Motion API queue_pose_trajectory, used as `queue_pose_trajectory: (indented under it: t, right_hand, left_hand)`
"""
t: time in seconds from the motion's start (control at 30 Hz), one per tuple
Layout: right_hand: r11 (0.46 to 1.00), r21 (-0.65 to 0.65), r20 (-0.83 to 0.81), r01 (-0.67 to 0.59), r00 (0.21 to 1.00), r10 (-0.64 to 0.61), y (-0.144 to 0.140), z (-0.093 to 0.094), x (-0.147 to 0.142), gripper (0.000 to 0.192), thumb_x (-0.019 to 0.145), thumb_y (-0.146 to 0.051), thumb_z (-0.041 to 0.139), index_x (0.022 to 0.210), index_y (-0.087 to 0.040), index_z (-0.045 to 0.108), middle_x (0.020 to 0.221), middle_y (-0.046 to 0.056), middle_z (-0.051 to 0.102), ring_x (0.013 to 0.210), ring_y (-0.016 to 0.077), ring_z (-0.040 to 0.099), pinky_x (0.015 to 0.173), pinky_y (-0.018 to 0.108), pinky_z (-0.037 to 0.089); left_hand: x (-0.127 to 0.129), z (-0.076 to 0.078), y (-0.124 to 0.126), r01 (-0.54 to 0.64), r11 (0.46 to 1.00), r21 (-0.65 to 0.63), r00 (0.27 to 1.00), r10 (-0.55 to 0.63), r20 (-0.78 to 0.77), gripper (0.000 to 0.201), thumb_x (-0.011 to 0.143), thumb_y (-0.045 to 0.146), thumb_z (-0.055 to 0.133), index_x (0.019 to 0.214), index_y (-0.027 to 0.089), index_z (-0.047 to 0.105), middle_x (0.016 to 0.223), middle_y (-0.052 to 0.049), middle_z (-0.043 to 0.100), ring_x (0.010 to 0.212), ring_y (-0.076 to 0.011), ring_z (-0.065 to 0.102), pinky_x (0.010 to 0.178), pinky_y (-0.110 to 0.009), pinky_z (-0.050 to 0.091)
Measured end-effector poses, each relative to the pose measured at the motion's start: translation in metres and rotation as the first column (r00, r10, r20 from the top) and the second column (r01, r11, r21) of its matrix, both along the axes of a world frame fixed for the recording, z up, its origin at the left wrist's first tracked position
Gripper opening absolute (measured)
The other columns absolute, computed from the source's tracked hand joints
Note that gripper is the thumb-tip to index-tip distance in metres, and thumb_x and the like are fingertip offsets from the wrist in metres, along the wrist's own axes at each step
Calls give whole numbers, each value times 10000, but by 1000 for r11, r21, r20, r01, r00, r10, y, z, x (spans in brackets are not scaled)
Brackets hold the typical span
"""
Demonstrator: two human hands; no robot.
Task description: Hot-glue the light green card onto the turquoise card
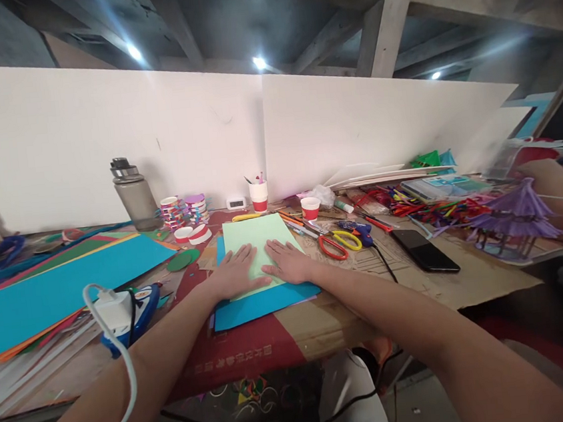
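A pale green sheet of paper [251,233] lies in front of me, on top of a blue sheet [266,303] that sticks out below and to the left of it. My left hand [237,270] rests flat on the left part of the green sheet, fingers stretched forward. On its right part lies my right hand [287,262], also flat with its fingers spread. The two thumbs point toward each other near the sheet's lower middle. Neither hand grips anything.
Scissors with red handles [333,247], a black phone [424,250] and a purple paper pavilion [516,216] are on the right. On the left are large coloured sheets [92,274], a power strip [144,313] and a bottle [134,196]. Another person's arm [561,195] shows far right.
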State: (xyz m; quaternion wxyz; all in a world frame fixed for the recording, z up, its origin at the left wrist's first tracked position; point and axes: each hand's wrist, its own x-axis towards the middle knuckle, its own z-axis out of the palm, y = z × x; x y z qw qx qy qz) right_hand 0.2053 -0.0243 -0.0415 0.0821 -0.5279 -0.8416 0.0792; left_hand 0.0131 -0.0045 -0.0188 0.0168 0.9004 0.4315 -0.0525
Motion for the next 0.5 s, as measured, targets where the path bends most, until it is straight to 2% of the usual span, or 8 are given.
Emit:
queue_pose_trajectory:
  t: [0.13, 0.23, 0.27, 0.33, 0.43, 0.5]
  right_hand:
    - [1000, 19, -4, -9, 1000, 9, 0, 1, -1, 846, 903, -639, 93, 1477, -24, 187, 1547, 165, 124, 1431, 276, 93, 1134, 490, 111]
    - [1000, 25, -10, -3, 1000, 3, 0, 1, -2, 829, 910, -625, 114, 1473, -23, 198, 1546, 167, 129, 1430, 277, 102, 1132, 495, 118]
    - [1000, 26, -14, 1, 1000, -1, 0, 1, -2, 818, 913, -617, 120, 1472, -26, 205, 1545, 167, 133, 1429, 277, 106, 1132, 496, 120]
    - [999, 33, -21, 11, 1000, -10, 0, 0, -3, 783, 922, -593, 135, 1470, -40, 220, 1544, 163, 144, 1428, 274, 116, 1130, 497, 127]
    - [999, 50, 5, 16, 1000, -16, 0, 0, -3, 707, 936, -518, 202, 1472, -57, 224, 1545, 153, 150, 1427, 274, 122, 1128, 495, 139]
    - [998, 55, 41, 4, 999, -7, 0, -1, -2, 685, 930, -463, 266, 1476, -52, 209, 1547, 151, 141, 1428, 275, 114, 1129, 493, 142]
  left_hand:
    - [-7, 2, 2, -29, 999, -45, 1000, 29, 0, 965, 805, 739, 238, 1500, 85, 96, 1547, -135, 49, 1439, -270, 57, 1131, -492, 58]
    - [-13, 7, 6, -101, 992, -78, 994, 98, -43, 969, 788, 749, 293, 1502, 119, 116, 1549, -127, 55, 1433, -308, 50, 1118, -537, 52]
    - [-13, 8, 7, -132, 989, -63, 990, 128, -58, 961, 793, 745, 292, 1499, 111, 142, 1548, -136, 71, 1431, -320, 51, 1117, -542, 45]
    - [-9, 9, 8, -142, 989, 46, 989, 144, -34, 904, 838, 700, 245, 1486, 71, 193, 1544, -157, 94, 1431, -318, 44, 1124, -522, 17]
    - [7, 4, 4, -14, 970, 243, 996, -9, 91, 811, 903, 599, 147, 1474, 26, 208, 1549, -149, 72, 1439, -255, 11, 1146, -434, -3]
    - [18, -4, 0, 37, 987, 157, 992, -56, 116, 816, 901, 603, 145, 1473, 24, 208, 1543, -157, 124, 1437, -248, 67, 1150, -405, 66]
